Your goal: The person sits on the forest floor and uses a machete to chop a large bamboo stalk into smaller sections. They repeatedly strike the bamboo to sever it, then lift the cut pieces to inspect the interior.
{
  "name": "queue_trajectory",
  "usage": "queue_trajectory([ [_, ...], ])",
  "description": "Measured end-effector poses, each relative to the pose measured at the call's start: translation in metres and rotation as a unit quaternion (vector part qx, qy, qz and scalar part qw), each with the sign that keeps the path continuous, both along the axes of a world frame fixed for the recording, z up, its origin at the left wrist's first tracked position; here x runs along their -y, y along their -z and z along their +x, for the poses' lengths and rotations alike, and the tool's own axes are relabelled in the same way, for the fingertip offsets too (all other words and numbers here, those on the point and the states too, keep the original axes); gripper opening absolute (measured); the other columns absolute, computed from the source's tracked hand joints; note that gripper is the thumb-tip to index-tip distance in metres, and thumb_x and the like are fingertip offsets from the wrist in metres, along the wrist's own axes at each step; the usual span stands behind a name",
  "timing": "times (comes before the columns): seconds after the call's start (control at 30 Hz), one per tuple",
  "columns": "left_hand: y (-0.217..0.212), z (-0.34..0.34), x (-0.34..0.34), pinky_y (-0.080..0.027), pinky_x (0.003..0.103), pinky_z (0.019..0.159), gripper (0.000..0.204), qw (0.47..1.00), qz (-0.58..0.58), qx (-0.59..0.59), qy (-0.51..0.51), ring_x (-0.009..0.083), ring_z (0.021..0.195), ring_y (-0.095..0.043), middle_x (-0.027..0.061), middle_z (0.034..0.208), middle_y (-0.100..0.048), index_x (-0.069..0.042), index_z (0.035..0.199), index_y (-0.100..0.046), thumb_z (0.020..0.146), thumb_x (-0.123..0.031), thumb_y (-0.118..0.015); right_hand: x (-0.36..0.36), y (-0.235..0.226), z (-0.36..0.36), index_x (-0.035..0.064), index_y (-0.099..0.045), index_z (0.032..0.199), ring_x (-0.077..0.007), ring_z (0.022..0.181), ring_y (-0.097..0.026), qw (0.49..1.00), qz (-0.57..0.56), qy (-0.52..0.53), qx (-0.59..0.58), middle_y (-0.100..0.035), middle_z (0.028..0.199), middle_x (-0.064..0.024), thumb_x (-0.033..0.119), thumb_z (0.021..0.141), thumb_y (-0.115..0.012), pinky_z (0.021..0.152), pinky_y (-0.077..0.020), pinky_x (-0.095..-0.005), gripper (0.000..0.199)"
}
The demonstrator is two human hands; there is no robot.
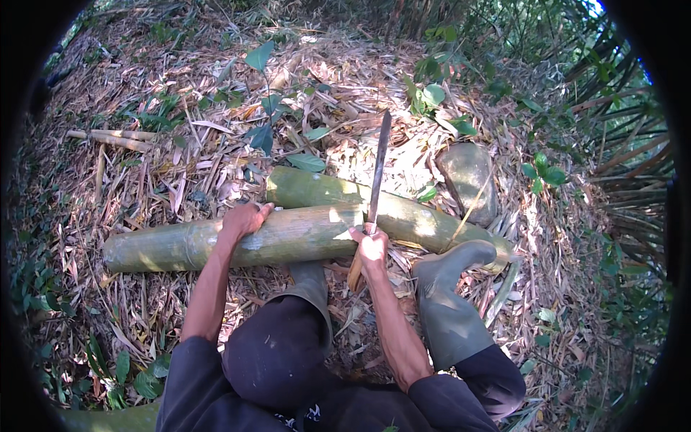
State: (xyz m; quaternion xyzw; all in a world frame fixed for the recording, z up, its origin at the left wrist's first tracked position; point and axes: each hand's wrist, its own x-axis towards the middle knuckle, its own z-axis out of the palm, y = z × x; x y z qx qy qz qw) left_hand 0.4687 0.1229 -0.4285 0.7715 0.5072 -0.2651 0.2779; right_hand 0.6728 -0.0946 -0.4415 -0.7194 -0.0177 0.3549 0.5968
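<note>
My left hand (243,219) rests on top of a thick green bamboo section (180,246) that lies across the ground in front of me. My right hand (370,245) grips the handle of a long machete (378,169). Its blade points up and away from me, close to the right end of that section. A second green bamboo section (410,214) lies behind the first, angled down to the right. My green rubber boots (450,302) stand just behind the bamboo, and the right one touches the far section.
Dry bamboo leaves and husks (216,158) cover the ground. A grey stone (469,176) sits right of the blade. Thin cut bamboo pieces (115,137) lie far left. Green saplings (266,108) and bamboo stems ring the spot.
</note>
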Motion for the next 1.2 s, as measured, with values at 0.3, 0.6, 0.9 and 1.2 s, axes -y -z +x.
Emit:
queue_trajectory([
  [0.3,-0.011,0.019,-0.049,-0.044,0.047,0.092,0.092,0.999,0.004,-0.005,-0.04,0.0359,0.102,-0.062,0.0239,0.101,-0.066,-0.003,0.09,-0.073,0.084,-0.079,-0.021,-0.055,-0.003,0.03,-0.0017,-0.064,0.085,-0.0101,0.063,-0.052,0.99,0.095,-0.104,0.002,-0.063,0.073,-0.003,0.006,0.077,-0.068,0.06,-0.0428,-0.0269,0.012],
  [0.6,-0.016,0.005,0.016,-0.041,0.043,0.088,0.049,0.91,0.376,0.174,0.005,0.0315,0.093,-0.062,0.0164,0.094,-0.067,-0.002,0.094,-0.067,0.09,-0.047,-0.049,-0.007,0.004,0.029,0.0001,-0.062,0.094,-0.0121,0.066,-0.055,0.961,0.002,-0.16,0.227,-0.062,0.071,-0.006,0.01,0.08,-0.072,0.065,-0.0469,-0.0274,0.021],
  [0.9,-0.034,-0.012,0.044,-0.039,0.041,0.089,0.048,0.874,0.431,0.215,0.055,0.0301,0.094,-0.06,0.0152,0.096,-0.066,0.0,0.101,-0.064,0.088,-0.045,-0.053,0.071,-0.049,0.038,-0.0002,-0.058,0.102,-0.0118,0.051,-0.047,0.916,-0.049,-0.269,0.293,-0.054,0.058,-0.0049,0.011,0.082,-0.071,0.049,-0.0404,-0.0281,0.027],
  [1.2,-0.031,-0.022,0.029,-0.038,0.041,0.089,0.045,0.884,0.412,0.218,0.044,0.0302,0.092,-0.06,0.0148,0.093,-0.066,-0.002,0.096,-0.065,0.089,-0.044,-0.052,-0.019,-0.243,0.018,0.0009,-0.053,0.102,-0.0163,0.054,-0.055,0.837,0.467,-0.005,0.284,-0.058,0.069,-0.008,-0.003,0.086,-0.06,0.051,-0.0497,-0.0322,0.018],
])
